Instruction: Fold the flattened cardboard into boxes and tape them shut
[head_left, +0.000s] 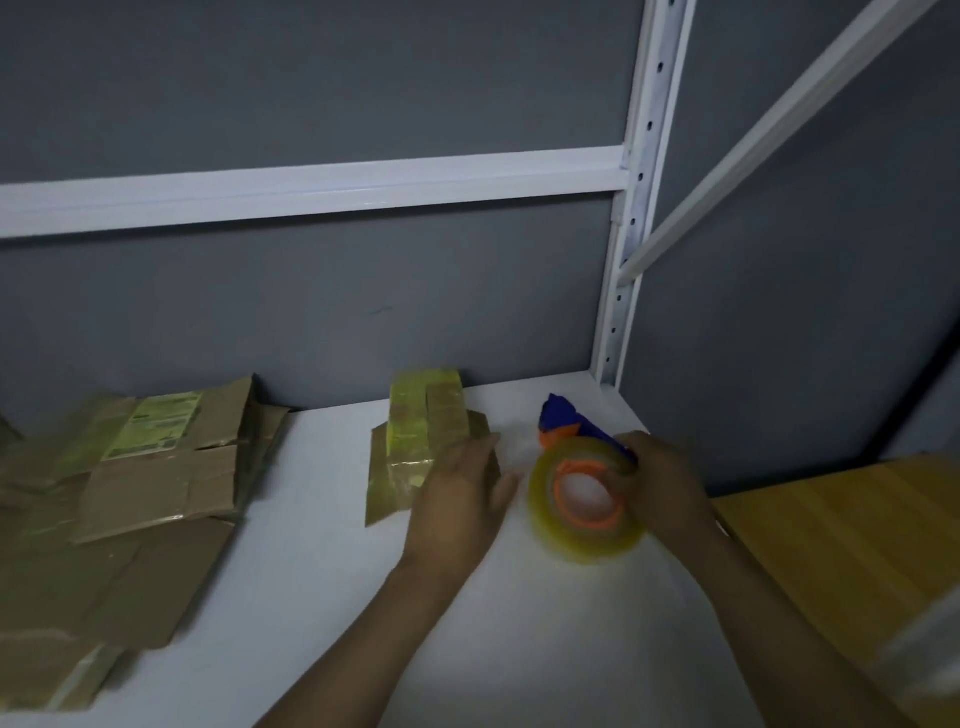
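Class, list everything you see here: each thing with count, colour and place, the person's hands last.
flattened cardboard: one pile, brown, shelf board's left.
cardboard box: one, brown with yellow-green label, middle.
tape dispenser: one, blue and orange, right of box.
tape roll: one, yellowish clear, on dispenser.
shelf board: one, white, underneath.
shelf frame: one, white, against grey wall.
wooden surface: one, yellow, far right.
left hand: open, at box's right edge.
right hand: gripping tape dispenser.

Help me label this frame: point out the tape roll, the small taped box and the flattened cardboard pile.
tape roll (586, 544): head view, on its yellowish outer winding.
small taped box (415, 415): head view, on its glossy top face.
flattened cardboard pile (150, 493): head view, on the topmost brown sheet.
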